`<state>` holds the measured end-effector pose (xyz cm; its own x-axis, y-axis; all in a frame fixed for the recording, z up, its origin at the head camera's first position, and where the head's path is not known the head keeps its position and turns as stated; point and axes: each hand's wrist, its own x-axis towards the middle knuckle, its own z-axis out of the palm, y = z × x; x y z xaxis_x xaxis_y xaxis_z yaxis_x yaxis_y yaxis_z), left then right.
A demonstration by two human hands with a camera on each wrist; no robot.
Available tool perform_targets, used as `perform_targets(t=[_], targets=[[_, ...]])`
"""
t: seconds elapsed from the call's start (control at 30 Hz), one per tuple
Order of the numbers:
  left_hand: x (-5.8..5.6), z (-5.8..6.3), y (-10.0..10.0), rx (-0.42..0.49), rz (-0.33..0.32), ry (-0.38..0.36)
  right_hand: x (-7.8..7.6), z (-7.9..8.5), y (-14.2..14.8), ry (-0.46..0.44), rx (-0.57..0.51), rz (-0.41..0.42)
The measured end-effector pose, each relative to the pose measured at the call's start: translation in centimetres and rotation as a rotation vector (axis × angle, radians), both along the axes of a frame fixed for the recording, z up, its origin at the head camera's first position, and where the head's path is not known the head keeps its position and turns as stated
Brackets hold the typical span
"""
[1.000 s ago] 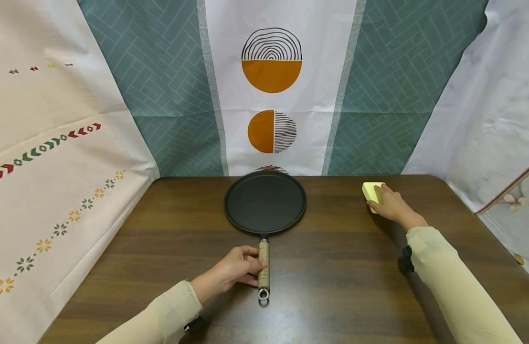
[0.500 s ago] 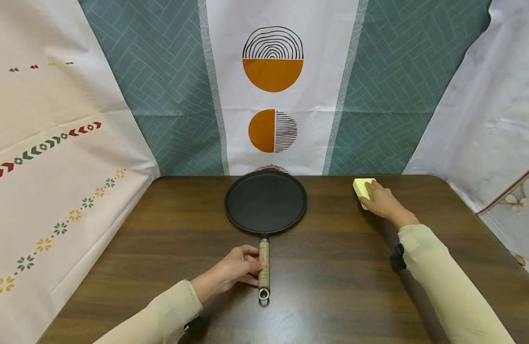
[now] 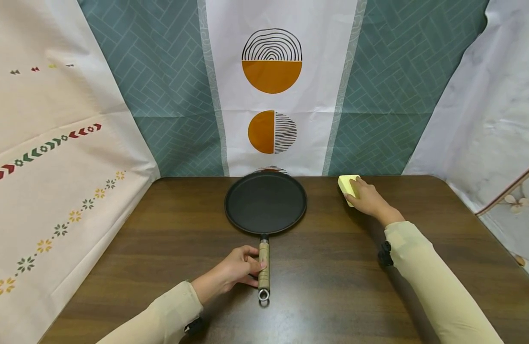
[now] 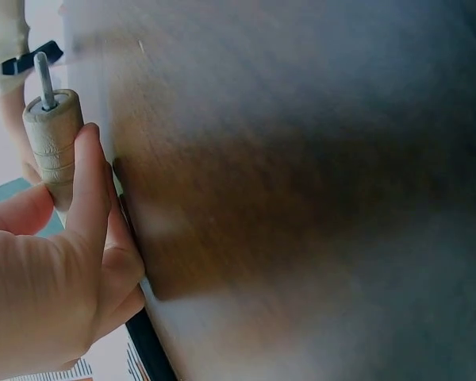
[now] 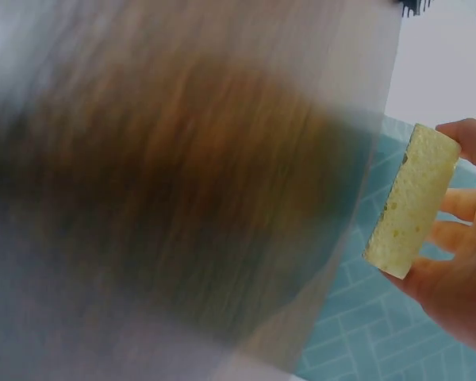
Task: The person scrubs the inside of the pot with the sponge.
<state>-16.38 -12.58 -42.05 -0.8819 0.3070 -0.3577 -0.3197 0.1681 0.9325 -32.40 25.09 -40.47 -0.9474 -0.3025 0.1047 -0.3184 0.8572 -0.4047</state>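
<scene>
A flat round black crepe pan (image 3: 266, 202) sits toward the back middle of the table, its wooden handle (image 3: 264, 272) pointing at me. My left hand (image 3: 235, 267) grips that handle from the left side; in the left wrist view the thumb and fingers wrap the handle (image 4: 54, 139) below its metal hanging ring. To the right of the pan, my right hand (image 3: 369, 198) holds a pale yellow sponge (image 3: 348, 189) near the back edge. The right wrist view shows the block-shaped sponge (image 5: 413, 202) pinched between thumb and fingers, raised off the tabletop.
The dark brown wooden table (image 3: 170, 229) ends at a back edge right behind the pan. Behind it hangs a teal and white patterned cloth (image 3: 277, 100). A cream embroidered cloth (image 3: 67, 157) borders the left side, and a white marbled one (image 3: 496, 114) the right.
My right hand has moved left and slightly back with the sponge, coming closer to the pan. The left hand and the pan have stayed in place.
</scene>
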Motion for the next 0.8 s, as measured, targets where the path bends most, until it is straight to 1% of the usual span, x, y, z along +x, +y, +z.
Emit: perform_targets(t=[0.27,0.5,0.8], targets=[[0.0,0.0,0.0,-0.004,0.002,-0.003,-0.1,0.2,-1.6,0.010,-0.032,0.032],[-0.1,0.1,0.1,0.004,-0.002,-0.003,-0.2,0.7,-2.9,-0.016,-0.063,0.060],[0.0,0.1,0.0,0.008,-0.005,-0.005,0.1,1.3,-4.8,0.003,-0.100,0.106]])
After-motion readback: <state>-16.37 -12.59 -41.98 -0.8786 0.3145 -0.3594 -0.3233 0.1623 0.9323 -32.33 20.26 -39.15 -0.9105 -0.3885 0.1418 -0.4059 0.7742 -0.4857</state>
